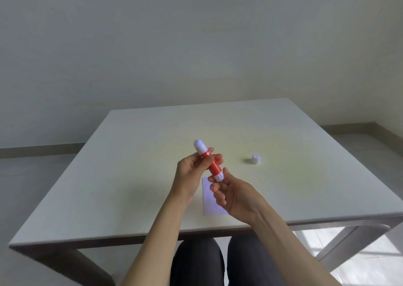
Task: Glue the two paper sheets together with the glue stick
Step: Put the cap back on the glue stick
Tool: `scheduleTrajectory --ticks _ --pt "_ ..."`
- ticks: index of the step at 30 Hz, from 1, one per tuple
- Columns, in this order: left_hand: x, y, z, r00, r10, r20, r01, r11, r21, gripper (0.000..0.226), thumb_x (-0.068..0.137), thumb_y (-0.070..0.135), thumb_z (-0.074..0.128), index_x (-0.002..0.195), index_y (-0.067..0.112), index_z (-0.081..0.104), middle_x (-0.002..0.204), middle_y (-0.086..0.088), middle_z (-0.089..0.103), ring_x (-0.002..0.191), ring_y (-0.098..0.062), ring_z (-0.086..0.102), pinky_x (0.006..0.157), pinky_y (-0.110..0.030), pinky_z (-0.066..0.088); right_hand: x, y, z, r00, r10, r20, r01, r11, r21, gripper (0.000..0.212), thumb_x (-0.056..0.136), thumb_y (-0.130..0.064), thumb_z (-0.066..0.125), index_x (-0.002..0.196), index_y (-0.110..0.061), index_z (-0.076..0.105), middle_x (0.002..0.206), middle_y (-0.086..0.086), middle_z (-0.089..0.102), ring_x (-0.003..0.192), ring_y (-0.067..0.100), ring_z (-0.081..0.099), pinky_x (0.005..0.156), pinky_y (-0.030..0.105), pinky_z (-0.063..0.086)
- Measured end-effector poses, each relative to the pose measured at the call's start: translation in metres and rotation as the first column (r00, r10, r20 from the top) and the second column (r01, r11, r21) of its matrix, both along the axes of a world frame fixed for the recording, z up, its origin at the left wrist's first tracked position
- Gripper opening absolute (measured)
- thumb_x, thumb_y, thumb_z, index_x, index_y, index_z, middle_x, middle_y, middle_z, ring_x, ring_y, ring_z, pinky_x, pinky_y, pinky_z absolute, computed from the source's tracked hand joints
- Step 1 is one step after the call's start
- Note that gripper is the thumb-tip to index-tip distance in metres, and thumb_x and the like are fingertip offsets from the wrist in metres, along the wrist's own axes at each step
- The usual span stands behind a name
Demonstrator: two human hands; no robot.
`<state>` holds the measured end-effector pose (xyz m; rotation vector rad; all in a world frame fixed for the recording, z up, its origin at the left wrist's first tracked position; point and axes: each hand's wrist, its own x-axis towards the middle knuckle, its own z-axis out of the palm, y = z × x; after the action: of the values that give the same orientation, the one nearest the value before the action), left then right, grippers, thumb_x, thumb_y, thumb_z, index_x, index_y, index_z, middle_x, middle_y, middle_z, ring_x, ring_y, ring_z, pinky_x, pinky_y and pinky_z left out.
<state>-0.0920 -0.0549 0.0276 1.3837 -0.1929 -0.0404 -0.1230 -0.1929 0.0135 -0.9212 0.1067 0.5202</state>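
Head view, only cam. Frame centre: left hand (192, 172) wrapped around red barrel of glue stick (209, 161), held above table (130, 154), white tip pointing to upper left. Right hand (234, 195) pinches white base knob w/ thumb + forefinger, other fingers loosely curled. Cap (256, 159) off, standing alone right of centre, well apart from hands. White paper (208, 200) flat on table just below the hands, partly hidden by right hand; can't tell if one sheet or two stacked.

Judgement: step = winding glue out. To do well: twist base only a little, short exposed glue smears evenly, won't snap. Keep barrel steady w/ left hand.
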Motion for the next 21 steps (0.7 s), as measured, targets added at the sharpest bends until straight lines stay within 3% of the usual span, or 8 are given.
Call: scheduleTrajectory --ticks 4,7,9,12,14,18,20,21 --pt "-0.002 -0.001 -0.002 0.999 0.05 -0.015 -0.05 0.999 -0.016 0.011 0.086 0.016 0.063 0.09 0.019 0.073 0.086 -0.002 0.077 0.09 -0.022 0.072 0.082 -0.027 0.054 -0.002 0.005 -0.01 0.924 -0.207 0.322 0.272 0.947 -0.169 0.017 0.086 -0.019 0.062 0.086 -0.003 0.058 0.061 0.004 0.065 0.05 0.016 0.053 0.048 0.02 0.045" --pt "-0.005 -0.008 -0.004 0.997 0.053 -0.05 -0.056 0.997 -0.051 0.01 0.084 0.014 0.065 0.088 0.018 0.073 0.086 -0.004 0.077 0.09 -0.024 0.072 0.089 -0.032 0.052 -0.008 0.012 -0.027 0.649 -0.122 0.751 0.712 0.446 -0.542 0.019 0.083 -0.009 0.066 0.081 -0.012 0.048 0.064 -0.004 0.057 0.055 0.012 0.05 0.055 0.011 0.04" --pt "-0.006 -0.011 -0.006 0.997 0.049 -0.056 -0.052 0.997 -0.05 0.011 0.084 0.013 0.066 0.093 0.014 0.071 0.086 -0.003 0.077 0.09 -0.023 0.072 0.088 -0.029 0.051 -0.009 0.013 -0.033 0.578 -0.057 0.814 0.787 0.301 -0.538 0.024 0.082 -0.015 0.069 0.084 -0.021 0.046 0.064 -0.014 0.051 0.057 0.006 0.048 0.056 0.008 0.04" --pt "-0.005 -0.01 -0.007 0.997 0.061 -0.056 -0.064 0.997 -0.05 0.01 0.084 0.013 0.066 0.093 0.015 0.071 0.086 -0.003 0.077 0.091 -0.023 0.071 0.086 -0.027 0.052 -0.005 0.008 -0.021 0.825 -0.253 0.505 0.525 0.674 -0.519 0.032 0.087 -0.04 0.059 0.104 -0.012 0.056 0.069 -0.002 0.067 0.049 0.005 0.054 0.051 0.012 0.043" --pt "-0.007 -0.008 -0.007 0.997 0.06 -0.055 -0.062 0.997 -0.034 0.009 0.084 0.014 0.066 0.091 0.017 0.071 0.086 -0.002 0.077 0.089 -0.021 0.072 0.082 -0.025 0.052 -0.003 0.001 -0.011 0.99 -0.134 0.043 0.139 0.976 -0.167 0.061 0.093 -0.056 0.035 0.101 -0.002 0.064 0.069 0.011 0.07 0.047 0.017 0.056 0.045 0.023 0.044" --pt "-0.009 -0.009 -0.005 0.997 0.061 -0.047 -0.063 0.997 -0.038 0.009 0.084 0.016 0.066 0.083 0.02 0.074 0.083 -0.001 0.077 0.085 -0.021 0.072 0.08 -0.025 0.053 -0.005 -0.002 -0.009 0.993 -0.107 0.042 0.108 0.994 -0.008 0.038 0.097 -0.033 0.042 0.091 0.0 0.06 0.057 0.005 0.064 0.043 0.014 0.054 0.041 0.02 0.042" --pt "-0.008 -0.009 -0.003 0.996 0.08 -0.05 -0.082 0.996 -0.045 0.009 0.083 0.016 0.067 0.08 0.02 0.074 0.081 -0.001 0.077 0.082 -0.021 0.072 0.082 -0.028 0.052 -0.009 0.005 -0.017 0.858 -0.233 0.458 0.386 0.88 -0.275 0.018 0.092 -0.022 0.056 0.088 -0.004 0.056 0.06 -0.001 0.065 0.048 0.012 0.057 0.05 0.018 0.045" --pt "-0.008 -0.01 -0.002 0.995 0.084 -0.056 -0.087 0.995 -0.053 0.007 0.082 0.016 0.068 0.081 0.019 0.074 0.08 -0.001 0.077 0.082 -0.021 0.072 0.083 -0.029 0.052 -0.011 0.008 -0.023 0.726 -0.183 0.663 0.575 0.69 -0.44 0.013 0.089 -0.018 0.061 0.085 -0.008 0.053 0.063 -0.006 0.063 0.052 0.01 0.057 0.054 0.014 0.044"
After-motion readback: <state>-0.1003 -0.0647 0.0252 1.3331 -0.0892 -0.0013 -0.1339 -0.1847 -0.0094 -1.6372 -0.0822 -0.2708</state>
